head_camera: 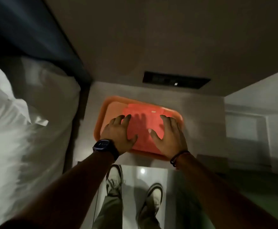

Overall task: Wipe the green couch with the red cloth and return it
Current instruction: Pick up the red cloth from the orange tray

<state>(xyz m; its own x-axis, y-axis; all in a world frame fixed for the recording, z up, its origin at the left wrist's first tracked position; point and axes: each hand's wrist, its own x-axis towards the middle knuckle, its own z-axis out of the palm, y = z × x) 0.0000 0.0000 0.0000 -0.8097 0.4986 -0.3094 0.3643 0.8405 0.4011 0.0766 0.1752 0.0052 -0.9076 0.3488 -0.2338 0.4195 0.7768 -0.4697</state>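
While both hands lie flat, left hand (118, 131) and right hand (168, 138) spread wide, one folded red cloth (141, 128), one orange plastic tray (108, 104), grey tabletop's (201, 123) middle

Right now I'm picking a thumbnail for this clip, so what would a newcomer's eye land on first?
The red cloth lying folded in the orange tray on the grey bedside surface at centre, the only bright colour in a dim room. Both hands are spread over it, the left hand with a dark watch on its wrist, the right hand with a cord bracelet. White bedding fills the left side.
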